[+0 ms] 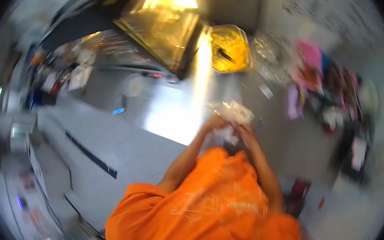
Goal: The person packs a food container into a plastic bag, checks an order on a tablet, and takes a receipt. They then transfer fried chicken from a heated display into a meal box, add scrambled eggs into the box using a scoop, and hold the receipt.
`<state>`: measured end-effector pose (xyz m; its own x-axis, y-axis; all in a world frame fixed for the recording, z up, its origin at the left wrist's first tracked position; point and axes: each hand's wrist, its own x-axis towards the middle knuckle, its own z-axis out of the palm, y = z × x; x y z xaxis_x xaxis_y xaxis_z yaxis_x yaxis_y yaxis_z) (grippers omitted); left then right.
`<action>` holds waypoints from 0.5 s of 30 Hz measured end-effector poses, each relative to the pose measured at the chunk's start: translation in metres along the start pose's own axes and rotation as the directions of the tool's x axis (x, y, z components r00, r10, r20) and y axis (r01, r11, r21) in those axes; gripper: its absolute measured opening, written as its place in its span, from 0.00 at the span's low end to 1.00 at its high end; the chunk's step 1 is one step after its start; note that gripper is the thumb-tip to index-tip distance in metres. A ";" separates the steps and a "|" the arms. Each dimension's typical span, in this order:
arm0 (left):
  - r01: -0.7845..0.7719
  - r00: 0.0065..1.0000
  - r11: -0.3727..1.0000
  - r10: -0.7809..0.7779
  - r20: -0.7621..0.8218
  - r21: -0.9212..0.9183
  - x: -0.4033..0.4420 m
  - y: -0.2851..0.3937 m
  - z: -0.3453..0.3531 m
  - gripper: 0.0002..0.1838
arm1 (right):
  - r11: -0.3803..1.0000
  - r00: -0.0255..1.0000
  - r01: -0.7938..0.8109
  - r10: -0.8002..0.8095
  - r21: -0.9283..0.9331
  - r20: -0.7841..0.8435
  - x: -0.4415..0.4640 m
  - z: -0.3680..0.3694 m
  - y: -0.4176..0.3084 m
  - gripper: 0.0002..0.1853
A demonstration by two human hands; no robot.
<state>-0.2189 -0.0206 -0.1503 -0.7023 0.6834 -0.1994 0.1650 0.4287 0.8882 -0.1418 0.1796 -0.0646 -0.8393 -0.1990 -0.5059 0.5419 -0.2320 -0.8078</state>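
Observation:
Both my hands meet just in front of my orange shirt, at the near edge of the counter. My left hand (218,123) has its fingers closed on a crinkled clear plastic bag (236,111). Close beside it, my right hand (245,131) grips the same bag from the other side. Part of the bag sticks out above the hands and part hangs below them. Its contents are blurred. Beyond the bag is a clear tub (230,48) of yellow food with a dark utensil in it.
A lit glass display case (163,29) stands at the back left of the counter (273,137). Clear plastic packaging (269,58) lies right of the tub. Pink and purple bags (308,62) and other goods crowd the right side. A white slip (266,91) lies mid-counter.

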 end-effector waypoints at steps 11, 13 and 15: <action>0.362 0.889 0.817 -0.448 -0.098 -0.449 -0.028 0.084 -0.004 0.14 | 0.997 0.993 -0.026 0.018 0.067 0.113 0.006 -0.001 0.006 0.11; 0.327 0.885 0.808 -0.444 -0.141 -0.491 -0.032 0.079 -0.001 0.15 | 0.995 0.995 -0.054 0.047 0.082 0.092 0.010 0.001 0.007 0.11; 0.320 0.877 0.809 -0.450 -0.168 -0.494 -0.033 0.061 0.007 0.18 | 0.997 0.992 -0.052 0.045 0.051 0.119 0.011 0.005 0.006 0.11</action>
<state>-0.1812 -0.0128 -0.0923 -0.8067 0.3070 -0.5050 -0.4334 0.2737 0.8586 -0.1476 0.1708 -0.0736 -0.8027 -0.3216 -0.5022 0.5861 -0.2701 -0.7639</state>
